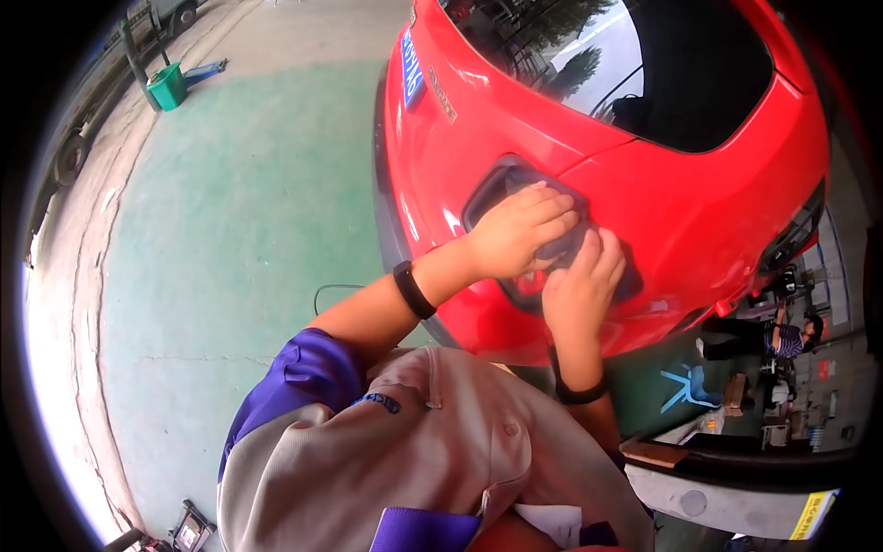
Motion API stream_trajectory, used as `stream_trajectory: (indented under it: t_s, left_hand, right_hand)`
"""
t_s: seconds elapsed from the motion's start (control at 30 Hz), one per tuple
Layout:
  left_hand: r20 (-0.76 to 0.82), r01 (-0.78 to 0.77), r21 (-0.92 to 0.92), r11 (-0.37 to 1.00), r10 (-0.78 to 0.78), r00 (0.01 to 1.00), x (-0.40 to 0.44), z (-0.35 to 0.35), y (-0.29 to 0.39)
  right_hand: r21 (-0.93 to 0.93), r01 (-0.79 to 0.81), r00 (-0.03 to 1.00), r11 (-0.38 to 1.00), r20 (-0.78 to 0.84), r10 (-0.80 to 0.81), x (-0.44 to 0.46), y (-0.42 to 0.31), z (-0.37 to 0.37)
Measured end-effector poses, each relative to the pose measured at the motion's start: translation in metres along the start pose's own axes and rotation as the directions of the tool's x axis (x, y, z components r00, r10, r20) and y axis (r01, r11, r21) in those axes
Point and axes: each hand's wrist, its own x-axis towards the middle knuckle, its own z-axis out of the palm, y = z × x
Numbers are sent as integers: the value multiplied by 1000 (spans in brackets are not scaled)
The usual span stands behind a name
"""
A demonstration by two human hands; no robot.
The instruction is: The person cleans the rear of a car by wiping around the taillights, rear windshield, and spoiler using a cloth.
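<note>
A dark-rimmed tail light [505, 172] sits at the rear corner of a red car [681, 198]. Its middle is blurred and partly covered by my hands. My left hand [526, 230] reaches across it from the left, fingers curled over its dark inner part. Close beside it, my right hand [581, 283] comes up from below with bent fingers pressed at the light's lower right side. Both hands look closed on the tail light. Whether the light is seated in the body or partly loose I cannot tell. What lies under the palms is hidden.
The rear window [644, 74] and a blue license plate [411, 69] are above. A green bucket [167, 86] stands at upper left on the green floor [230, 212]. At right are a blue stool [692, 388] and another person [782, 339]. A thin cable [319, 294] lies near my left forearm.
</note>
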Motion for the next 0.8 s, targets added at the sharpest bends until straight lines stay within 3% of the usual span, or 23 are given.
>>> stream_trajectory:
  t_s: [0.07, 0.17, 0.37, 0.6, 0.8]
  left_hand:
    - [-18, -9, 31, 999, 10, 1000, -3, -3, -9]
    - [-25, 93, 27, 995, -92, 995, -6, -14, -21]
    - [-69, 159, 27, 987, -157, 985, -10, -24, -45]
    - [-22, 347, -161, 924, -355, 935, -34, -37, -72]
    - [70, 648, -340, 681, -669, 740, -84, -18, -76]
  right_hand:
    - [-82, -13, 999, 997, 28, 16, 6, -10, 6]
    - [-165, 3, 997, 986, 82, 11, 16, -20, 13]
    - [-276, 35, 999, 961, 15, -32, 28, -33, 46]
    - [-265, 101, 995, 959, 1, -104, 40, -48, 71]
    - [-197, 113, 994, 974, 22, -111, 56, -66, 87]
